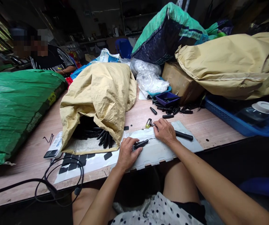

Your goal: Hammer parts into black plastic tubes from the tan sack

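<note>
The left hand (pixel 127 153), part-curled, has a slim black rod-like piece (pixel 141 143) between thumb and fingers: probably light, stiff, best pinched mid-length. To its right, the right hand (pixel 164 131) closes around a likely head-heavy, yellow-faced, black-handled hammer (pixel 184 135).

Slim black piece (pixel 141 143), aslant, in left hand (pixel 127 153); black-handled, yellow-tipped hammer (pixel 183 135) in right hand (pixel 165 131).

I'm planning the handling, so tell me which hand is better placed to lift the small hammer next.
The right hand, most likely: it lies over the small hammer, fingers at its shaft. The left hand is farther off, beside a black piece.
</note>
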Demonstrator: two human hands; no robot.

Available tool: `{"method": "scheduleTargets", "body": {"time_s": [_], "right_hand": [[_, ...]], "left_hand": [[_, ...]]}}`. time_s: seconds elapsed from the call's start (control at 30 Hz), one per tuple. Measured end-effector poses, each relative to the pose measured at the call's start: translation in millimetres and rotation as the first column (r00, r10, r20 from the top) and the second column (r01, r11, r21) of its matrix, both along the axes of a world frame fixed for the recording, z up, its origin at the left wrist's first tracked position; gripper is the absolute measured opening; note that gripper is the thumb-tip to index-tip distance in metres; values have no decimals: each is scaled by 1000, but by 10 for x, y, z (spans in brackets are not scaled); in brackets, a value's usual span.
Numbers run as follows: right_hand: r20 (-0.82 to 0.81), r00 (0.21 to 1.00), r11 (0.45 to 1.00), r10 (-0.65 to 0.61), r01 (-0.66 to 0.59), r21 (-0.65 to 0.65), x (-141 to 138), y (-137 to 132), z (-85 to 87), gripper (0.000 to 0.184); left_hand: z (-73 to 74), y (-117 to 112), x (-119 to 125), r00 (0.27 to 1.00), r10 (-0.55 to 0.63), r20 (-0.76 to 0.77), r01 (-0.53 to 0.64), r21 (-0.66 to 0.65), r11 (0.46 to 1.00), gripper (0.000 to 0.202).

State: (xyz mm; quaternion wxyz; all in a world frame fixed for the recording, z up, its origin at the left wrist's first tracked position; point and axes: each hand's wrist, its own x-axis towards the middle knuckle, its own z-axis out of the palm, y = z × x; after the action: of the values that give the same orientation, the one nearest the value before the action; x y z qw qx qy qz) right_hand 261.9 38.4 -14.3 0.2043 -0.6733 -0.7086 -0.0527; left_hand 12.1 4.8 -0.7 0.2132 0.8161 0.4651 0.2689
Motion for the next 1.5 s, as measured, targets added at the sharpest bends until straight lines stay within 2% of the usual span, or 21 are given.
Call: {"method": "scheduleTargets", "body": {"time_s": [0.17, 0.3, 0.43, 0.57, 0.63, 0.7, 0.8, 0.87, 1.03, 1.17, 1.33, 1.5], "right_hand": [[-7, 1000, 1000, -7, 7, 27, 6, -1, -24, 25], [-32, 999, 1000, 4, -3, 29, 15, -8, -34, 24], [-7, 1000, 1000, 22, -22, -4, 43, 12, -14, 24], [12, 1000, 1000, 3, -3, -3, 70, 13, 130, 28], [-66, 998, 999, -20, 22, 39, 55, -46, 256, 29], [-202, 979, 997, 31, -17, 70, 4, -166, 385, 30], [-347, 905, 970, 245, -232, 79, -135, -429, 499, 30], [-381, 867, 944, 320, -327, 48, -246, -609, 504, 32], [-400, 847, 933, 349, -353, 68, -454, -858, 443, 34], [-376, 856, 934, 354, -340, 107, -527, -886, 439, 37], [-252, 912, 942, 323, -334, -2, -510, -877, 419, 35], [-293, 909, 955, 296, -289, 66, -405, -905, 397, 36]], "left_hand": [[-20, 17, -15, 998, 16, 56, -13, -55, 998, 16], [-22, 31, -16, 998, 6, 64, -2, -68, 998, 22], [-30, 44, -32, 996, 2, 87, 6, -88, 996, 14], [-42, 52, -34, 995, -4, 98, 13, -92, 996, 14], [-49, 54, -31, 995, -1, 100, 11, -101, 995, 16], [-56, 56, -29, 995, 7, 104, 5, -112, 994, 17], [-67, 57, -25, 994, 18, 112, -5, -118, 993, 20], [-69, 60, -24, 993, 17, 113, -3, -118, 993, 21], [-57, 76, -32, 994, 23, 104, -8, -144, 990, 17], [-55, 84, -32, 993, 33, 117, -13, -165, 986, 15], [-59, 82, -25, 991, 36, 130, -15, -159, 987, 13], [-84, 84, -32, 990, 39, 134, -16, -167, 986, 21]]}}
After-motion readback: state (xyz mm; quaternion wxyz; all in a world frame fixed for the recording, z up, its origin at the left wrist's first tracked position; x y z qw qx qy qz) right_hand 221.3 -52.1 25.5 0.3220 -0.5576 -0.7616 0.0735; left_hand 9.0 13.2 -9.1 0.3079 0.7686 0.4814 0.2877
